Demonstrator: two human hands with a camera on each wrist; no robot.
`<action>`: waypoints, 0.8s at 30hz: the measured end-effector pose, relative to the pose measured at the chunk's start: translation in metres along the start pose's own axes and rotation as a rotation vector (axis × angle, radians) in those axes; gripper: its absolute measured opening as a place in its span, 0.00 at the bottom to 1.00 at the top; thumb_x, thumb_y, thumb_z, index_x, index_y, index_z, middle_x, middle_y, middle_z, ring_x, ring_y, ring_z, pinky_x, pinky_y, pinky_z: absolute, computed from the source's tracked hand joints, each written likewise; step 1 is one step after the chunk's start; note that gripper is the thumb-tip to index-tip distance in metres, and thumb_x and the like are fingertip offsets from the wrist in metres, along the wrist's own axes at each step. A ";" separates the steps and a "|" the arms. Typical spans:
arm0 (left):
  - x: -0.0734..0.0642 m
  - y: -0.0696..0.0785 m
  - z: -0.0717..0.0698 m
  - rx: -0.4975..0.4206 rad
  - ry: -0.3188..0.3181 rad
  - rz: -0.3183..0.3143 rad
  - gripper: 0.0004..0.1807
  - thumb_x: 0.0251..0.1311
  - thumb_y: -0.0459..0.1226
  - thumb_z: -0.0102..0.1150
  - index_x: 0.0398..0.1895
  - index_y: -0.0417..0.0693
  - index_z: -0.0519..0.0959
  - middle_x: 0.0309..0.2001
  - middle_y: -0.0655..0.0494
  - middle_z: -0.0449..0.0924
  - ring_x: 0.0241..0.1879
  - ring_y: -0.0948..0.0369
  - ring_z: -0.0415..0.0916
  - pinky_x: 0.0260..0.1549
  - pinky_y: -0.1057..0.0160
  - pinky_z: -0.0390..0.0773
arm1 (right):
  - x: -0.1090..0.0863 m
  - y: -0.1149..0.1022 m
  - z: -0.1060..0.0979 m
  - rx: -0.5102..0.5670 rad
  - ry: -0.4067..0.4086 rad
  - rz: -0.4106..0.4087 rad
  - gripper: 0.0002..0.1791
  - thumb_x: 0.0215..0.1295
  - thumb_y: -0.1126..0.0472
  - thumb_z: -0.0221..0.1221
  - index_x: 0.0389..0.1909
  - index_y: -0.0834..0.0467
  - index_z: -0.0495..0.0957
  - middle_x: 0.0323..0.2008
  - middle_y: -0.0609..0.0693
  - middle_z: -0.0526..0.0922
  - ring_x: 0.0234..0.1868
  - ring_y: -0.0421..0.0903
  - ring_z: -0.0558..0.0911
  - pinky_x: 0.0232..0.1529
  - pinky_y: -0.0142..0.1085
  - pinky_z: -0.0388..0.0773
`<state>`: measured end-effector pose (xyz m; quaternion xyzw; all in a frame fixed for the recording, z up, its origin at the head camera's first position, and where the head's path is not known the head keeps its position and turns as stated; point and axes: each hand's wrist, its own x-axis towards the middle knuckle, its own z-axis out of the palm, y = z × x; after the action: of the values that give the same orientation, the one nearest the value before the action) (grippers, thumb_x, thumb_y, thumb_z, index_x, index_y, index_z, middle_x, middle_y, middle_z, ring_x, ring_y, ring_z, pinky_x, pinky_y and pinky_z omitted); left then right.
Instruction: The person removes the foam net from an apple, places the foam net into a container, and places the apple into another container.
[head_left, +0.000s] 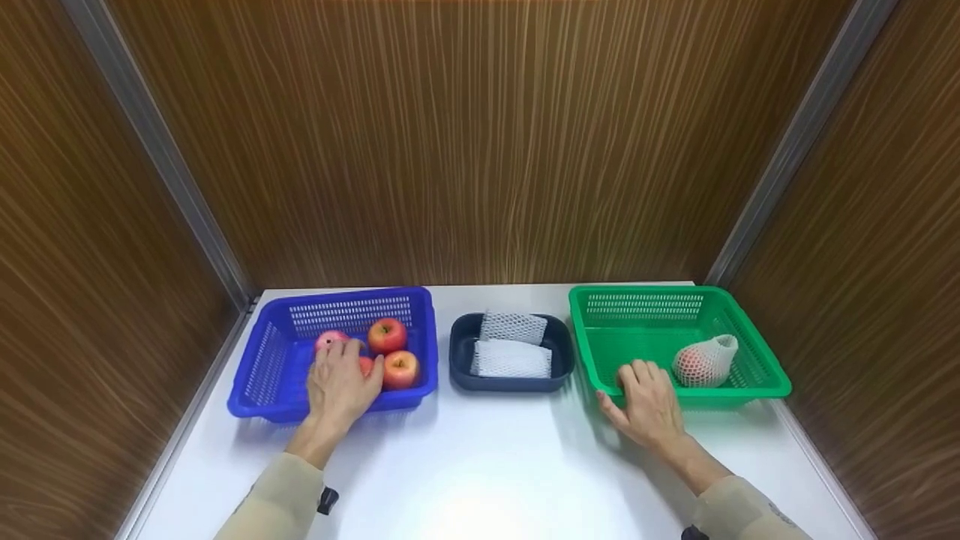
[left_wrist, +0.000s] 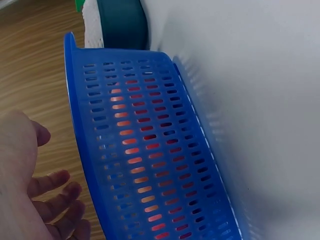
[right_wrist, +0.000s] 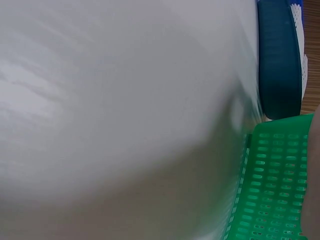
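Observation:
My left hand [head_left: 341,379] reaches over the near rim of the blue basket [head_left: 259,360], above several apples. A red apple [head_left: 387,335] and a yellow-red apple [head_left: 401,370] sit right of its fingers; others are partly hidden beneath the hand. In the left wrist view the left hand [left_wrist: 30,180] shows loosely bent, spread fingers with nothing between them. My right hand [head_left: 649,405] lies over the near rim of the green basket [head_left: 622,307], fingertips bent inside, thumb spread to the left. Right of it, in that basket, lies an apple in a white foam net [head_left: 705,362].
Between the baskets stands a dark blue tray [head_left: 514,384] with white foam nets [head_left: 512,358] in it. All stand on a white table [head_left: 480,465]. Wood-patterned panels [head_left: 480,150] rise behind and at both sides.

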<state>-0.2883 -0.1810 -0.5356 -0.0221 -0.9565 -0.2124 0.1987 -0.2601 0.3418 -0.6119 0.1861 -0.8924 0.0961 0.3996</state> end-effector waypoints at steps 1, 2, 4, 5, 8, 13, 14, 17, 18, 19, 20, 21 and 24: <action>-0.001 0.001 0.000 0.003 0.011 0.011 0.26 0.73 0.53 0.67 0.56 0.38 0.85 0.55 0.36 0.87 0.60 0.35 0.80 0.58 0.33 0.83 | 0.000 0.000 0.000 0.001 0.000 0.000 0.25 0.65 0.39 0.62 0.34 0.59 0.72 0.32 0.54 0.71 0.34 0.55 0.68 0.37 0.46 0.65; -0.002 0.002 0.001 0.006 0.020 0.020 0.25 0.73 0.52 0.67 0.55 0.38 0.85 0.53 0.36 0.86 0.59 0.36 0.80 0.58 0.33 0.83 | 0.001 0.000 0.000 0.003 0.000 0.001 0.25 0.65 0.40 0.62 0.34 0.59 0.72 0.32 0.54 0.72 0.34 0.55 0.68 0.37 0.46 0.65; -0.005 0.005 0.002 0.011 0.038 0.037 0.23 0.73 0.51 0.68 0.53 0.39 0.85 0.51 0.37 0.86 0.57 0.37 0.79 0.56 0.34 0.83 | 0.001 0.000 0.000 0.006 0.000 0.000 0.25 0.64 0.40 0.63 0.34 0.59 0.72 0.32 0.54 0.72 0.34 0.55 0.68 0.37 0.46 0.65; -0.007 0.006 0.003 0.013 0.049 0.046 0.22 0.73 0.51 0.69 0.51 0.40 0.85 0.49 0.38 0.85 0.55 0.38 0.79 0.54 0.35 0.83 | 0.001 0.000 0.000 0.008 0.000 0.000 0.24 0.64 0.40 0.63 0.34 0.59 0.72 0.32 0.54 0.72 0.34 0.55 0.68 0.37 0.46 0.65; -0.012 0.008 0.008 0.016 0.086 0.074 0.19 0.72 0.49 0.69 0.48 0.41 0.84 0.45 0.40 0.84 0.51 0.40 0.78 0.49 0.38 0.82 | 0.001 0.000 0.000 0.014 0.000 -0.001 0.24 0.64 0.40 0.64 0.34 0.59 0.72 0.32 0.54 0.72 0.34 0.55 0.68 0.37 0.46 0.65; -0.019 0.009 0.017 0.033 0.177 0.143 0.17 0.67 0.48 0.71 0.42 0.42 0.83 0.39 0.40 0.82 0.44 0.40 0.77 0.41 0.40 0.79 | 0.001 0.000 0.000 0.026 0.006 -0.004 0.23 0.64 0.41 0.64 0.33 0.58 0.72 0.31 0.54 0.71 0.33 0.55 0.69 0.37 0.46 0.65; -0.020 0.009 0.018 0.038 0.186 0.153 0.17 0.67 0.48 0.71 0.42 0.42 0.83 0.39 0.40 0.82 0.44 0.40 0.76 0.40 0.41 0.78 | 0.001 0.001 0.000 0.028 0.006 -0.005 0.23 0.64 0.42 0.65 0.33 0.58 0.72 0.31 0.54 0.71 0.33 0.55 0.69 0.36 0.46 0.65; -0.023 0.010 0.021 0.051 0.191 0.166 0.18 0.67 0.48 0.70 0.42 0.42 0.82 0.39 0.41 0.81 0.43 0.41 0.75 0.40 0.42 0.77 | 0.001 0.001 0.000 0.032 0.004 -0.002 0.23 0.64 0.42 0.65 0.33 0.58 0.72 0.31 0.53 0.71 0.33 0.55 0.68 0.37 0.46 0.65; -0.024 0.010 0.021 0.053 0.187 0.166 0.18 0.67 0.48 0.70 0.42 0.42 0.82 0.39 0.41 0.81 0.43 0.41 0.75 0.40 0.42 0.77 | 0.001 0.001 0.000 0.033 0.003 -0.001 0.23 0.64 0.42 0.65 0.33 0.58 0.72 0.31 0.53 0.71 0.33 0.55 0.68 0.37 0.46 0.64; -0.025 0.010 0.022 0.054 0.186 0.167 0.18 0.67 0.48 0.70 0.42 0.42 0.82 0.39 0.41 0.81 0.43 0.41 0.75 0.40 0.42 0.77 | 0.002 0.001 0.000 0.033 0.002 0.000 0.23 0.64 0.42 0.65 0.33 0.58 0.72 0.31 0.53 0.71 0.33 0.55 0.68 0.37 0.46 0.64; -0.026 0.010 0.023 0.054 0.187 0.169 0.18 0.67 0.48 0.71 0.42 0.42 0.82 0.39 0.41 0.81 0.43 0.41 0.75 0.40 0.42 0.77 | 0.002 0.001 0.000 0.033 0.000 0.002 0.23 0.64 0.42 0.65 0.33 0.58 0.72 0.31 0.53 0.71 0.33 0.55 0.68 0.37 0.45 0.64; -0.028 0.010 0.024 0.055 0.189 0.170 0.18 0.67 0.48 0.71 0.42 0.42 0.82 0.39 0.41 0.80 0.43 0.41 0.75 0.40 0.43 0.76 | 0.002 0.001 -0.001 0.033 -0.001 0.004 0.23 0.64 0.42 0.65 0.33 0.58 0.72 0.31 0.53 0.71 0.33 0.55 0.68 0.37 0.45 0.64; -0.031 0.009 0.026 0.050 0.197 0.173 0.18 0.66 0.47 0.72 0.44 0.42 0.82 0.40 0.41 0.81 0.43 0.41 0.75 0.41 0.43 0.76 | 0.001 0.000 -0.001 0.034 -0.003 0.007 0.23 0.63 0.42 0.65 0.33 0.58 0.72 0.31 0.53 0.71 0.34 0.55 0.68 0.37 0.46 0.64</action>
<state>-0.2684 -0.1607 -0.5656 -0.0783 -0.9319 -0.1719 0.3097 -0.2606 0.3421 -0.6103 0.1899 -0.8919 0.1123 0.3947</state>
